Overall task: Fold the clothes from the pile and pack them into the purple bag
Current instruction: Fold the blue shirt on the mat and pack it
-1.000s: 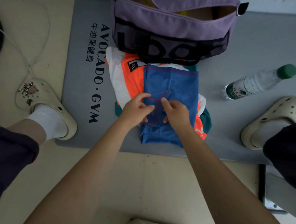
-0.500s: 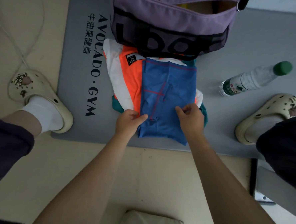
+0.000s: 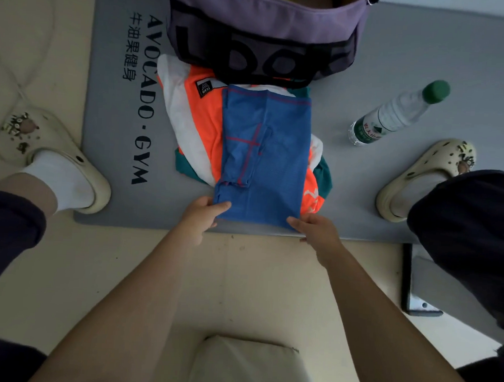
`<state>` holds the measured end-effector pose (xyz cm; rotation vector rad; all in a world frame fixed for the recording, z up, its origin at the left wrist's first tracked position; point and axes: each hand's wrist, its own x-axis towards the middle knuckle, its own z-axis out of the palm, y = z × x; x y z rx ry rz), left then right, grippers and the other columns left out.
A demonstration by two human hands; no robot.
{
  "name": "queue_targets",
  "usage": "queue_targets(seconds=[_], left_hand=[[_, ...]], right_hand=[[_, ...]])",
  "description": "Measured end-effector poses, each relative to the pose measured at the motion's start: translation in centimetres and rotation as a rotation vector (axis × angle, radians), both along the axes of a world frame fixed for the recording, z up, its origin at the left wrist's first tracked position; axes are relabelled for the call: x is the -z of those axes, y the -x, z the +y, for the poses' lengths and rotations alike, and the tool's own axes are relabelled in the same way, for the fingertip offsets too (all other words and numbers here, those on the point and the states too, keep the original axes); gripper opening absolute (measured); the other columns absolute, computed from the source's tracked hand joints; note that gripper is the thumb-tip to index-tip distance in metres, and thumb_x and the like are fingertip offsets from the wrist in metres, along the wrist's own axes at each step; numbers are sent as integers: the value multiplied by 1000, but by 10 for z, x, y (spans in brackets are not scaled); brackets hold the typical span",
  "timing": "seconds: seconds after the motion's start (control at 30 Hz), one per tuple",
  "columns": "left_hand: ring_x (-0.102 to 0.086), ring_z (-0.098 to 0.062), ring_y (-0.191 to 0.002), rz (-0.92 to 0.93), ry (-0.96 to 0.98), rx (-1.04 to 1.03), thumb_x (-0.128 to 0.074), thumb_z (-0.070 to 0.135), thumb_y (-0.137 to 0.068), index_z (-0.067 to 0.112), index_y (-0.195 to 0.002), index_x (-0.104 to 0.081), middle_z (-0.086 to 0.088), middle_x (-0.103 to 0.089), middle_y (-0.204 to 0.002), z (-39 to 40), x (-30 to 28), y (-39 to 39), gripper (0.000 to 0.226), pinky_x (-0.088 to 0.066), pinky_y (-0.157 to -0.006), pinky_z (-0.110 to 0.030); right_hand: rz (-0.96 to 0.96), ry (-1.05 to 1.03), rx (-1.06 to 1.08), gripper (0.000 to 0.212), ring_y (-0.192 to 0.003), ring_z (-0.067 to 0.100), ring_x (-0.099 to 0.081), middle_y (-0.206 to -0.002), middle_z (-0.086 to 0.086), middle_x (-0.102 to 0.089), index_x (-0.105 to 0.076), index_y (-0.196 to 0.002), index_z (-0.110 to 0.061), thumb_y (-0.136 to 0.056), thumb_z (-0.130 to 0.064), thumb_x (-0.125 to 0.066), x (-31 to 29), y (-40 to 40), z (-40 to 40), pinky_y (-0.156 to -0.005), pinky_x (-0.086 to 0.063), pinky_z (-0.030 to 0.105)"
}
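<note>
The grey mat (image 3: pixel 430 48) on the floor carries dark print reading "AVOCADO · GYM" with a line of Chinese characters beside it, and a small black tag reading "TEAM" (image 3: pixel 204 88) is sewn to the orange and white garment (image 3: pixel 202 122) in the pile. The purple bag (image 3: pixel 264 23) stands at the mat's far edge with large black letters across its side, too cropped by folds to read; its top gapes open, with something yellow just visible inside. A clear water bottle (image 3: pixel 397 114) with a green cap and green label lies on the mat to the right; its label text is too small to read. A folded blue shirt (image 3: pixel 274 151) with red stitching lies on top of the pile, just in front of the bag. The left hand (image 3: pixel 202 217) pinches the shirt's near left corner, thumb on top. The right hand (image 3: pixel 316 228) grips the near right corner, fingers curled at the cloth's edge. Cream clogs sit at either side.
</note>
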<state>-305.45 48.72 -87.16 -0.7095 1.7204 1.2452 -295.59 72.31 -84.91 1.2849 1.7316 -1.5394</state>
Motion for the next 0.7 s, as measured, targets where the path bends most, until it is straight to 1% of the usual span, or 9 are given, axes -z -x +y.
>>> queue_targets(seconds=[0.1,0.2,0.27,0.37,0.43,0.5,0.57,0.63,0.7], left_hand=[[-70,-17,-78,-174,-194,-160,-70,18,-90,16,-104,-61,-3,-71,-100,-8,-16,0,17,-54,-73,-27],[-71,-13,-62,-184,-201,-172,-72,14,-87,15,-101,-60,-3,-71,-97,-10,-35,0,19,-52,-54,-21],[-71,-14,-60,-82,-219,-212,-72,12,-88,20,-103,-59,-1,-72,-95,-3,-46,7,21,-50,-50,-20],[-73,-18,-63,115,-266,-220,-69,12,-90,27,-109,-59,1,-75,-88,12,-65,29,25,-50,-50,-20],[-74,-19,-69,145,-321,-198,-67,16,-92,18,-107,-62,-6,-75,-90,22,-77,49,16,-53,-54,-20],[-75,-19,-82,159,-362,-156,-68,21,-92,15,-105,-63,-7,-76,-94,29,-85,70,16,-57,-68,-24],[-74,-18,-92,204,-374,-58,-69,17,-91,15,-105,-65,-5,-76,-102,36,-87,90,15,-58,-80,-26],[-74,-15,-86,264,-297,68,-67,9,-91,14,-103,-66,-5,-75,-99,43,-84,110,13,-59,-77,-24],[-73,-12,-65,320,-155,120,-64,11,-94,14,-96,-65,-4,-75,-81,52,-76,129,4,-58,-61,-22]], right_hand=[[5,372,133,17,-78,14,-69,-91,4,-66,-53,-80,-17,-92,-14,-64,-10,-4,10,-65,-43,25],[-14,510,178,12,-64,12,-69,-76,2,-70,-55,-84,-14,-93,-12,-61,-24,-5,19,-51,-46,20],[37,497,224,13,-53,10,-63,-67,3,-68,-53,-84,-15,-93,-11,-62,-31,3,24,-45,-45,19],[177,439,306,12,-49,10,-62,-66,3,-69,-51,-89,-18,-93,-12,-61,-40,30,30,-45,-47,20],[249,438,339,6,-54,10,-68,-72,2,-73,-55,-92,-19,-95,-15,-58,-46,52,34,-46,-50,20],[289,451,330,2,-67,9,-72,-85,-3,-76,-61,-96,-21,-95,-22,-59,-51,72,40,-50,-51,19],[311,446,290,8,-82,10,-73,-100,-6,-76,-63,-100,-21,-93,-24,-64,-54,91,47,-59,-53,20],[315,359,221,10,-83,11,-73,-104,-3,-75,-63,-101,-19,-91,-18,-66,-55,111,52,-64,-50,21],[314,215,176,4,-69,10,-71,-93,2,-74,-62,-97,-14,-93,-13,-63,-53,132,56,-59,-45,21]])
